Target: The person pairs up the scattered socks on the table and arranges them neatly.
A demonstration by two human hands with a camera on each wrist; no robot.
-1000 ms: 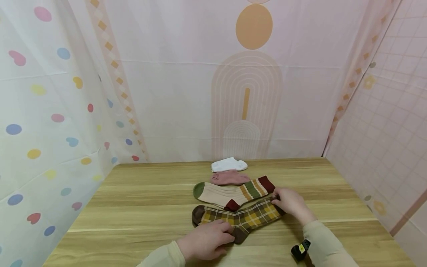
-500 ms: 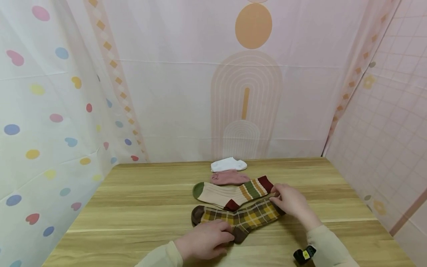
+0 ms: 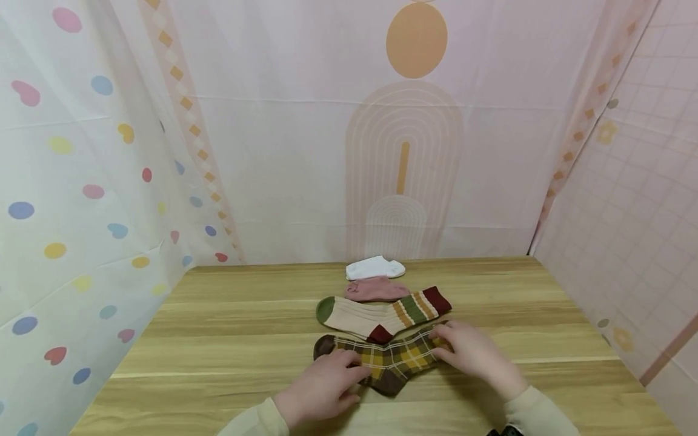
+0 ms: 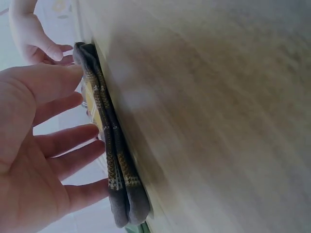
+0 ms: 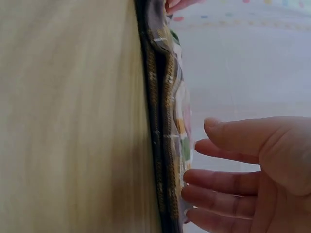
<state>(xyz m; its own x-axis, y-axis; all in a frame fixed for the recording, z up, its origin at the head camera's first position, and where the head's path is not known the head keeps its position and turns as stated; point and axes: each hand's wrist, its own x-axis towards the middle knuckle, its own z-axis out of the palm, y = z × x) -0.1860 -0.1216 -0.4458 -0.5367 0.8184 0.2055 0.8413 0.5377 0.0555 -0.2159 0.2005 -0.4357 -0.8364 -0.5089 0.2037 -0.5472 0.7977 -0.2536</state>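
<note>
Brown and yellow plaid socks [image 3: 392,363] lie flat on the wooden table, one layered on the other, as both wrist views show edge-on. My left hand [image 3: 322,387] is over the toe half, its fairly straight fingertips at the upper sock's surface. In the left wrist view the fingers [image 4: 73,140] line up along the socks' side. My right hand [image 3: 471,354] is over the cuff end with fingers extended and slightly spread, hiding part of the cuff. Beside the plaid pair, in the right wrist view, the fingers [image 5: 223,182] show with nothing gripped between them.
Just behind lies a cream sock [image 3: 360,316] with green toe, striped leg and dark red cuff. Farther back are a pink ankle sock [image 3: 376,289] and a white ankle sock [image 3: 375,267]. The wooden table [image 3: 229,339] meets printed curtains [image 3: 283,157] at the back and sides.
My right hand has let go of the cuff's end and moved left and slightly down over the plaid socks. My left hand has shifted slightly left, its fingers more spread. The socks lie nearly where they were.
</note>
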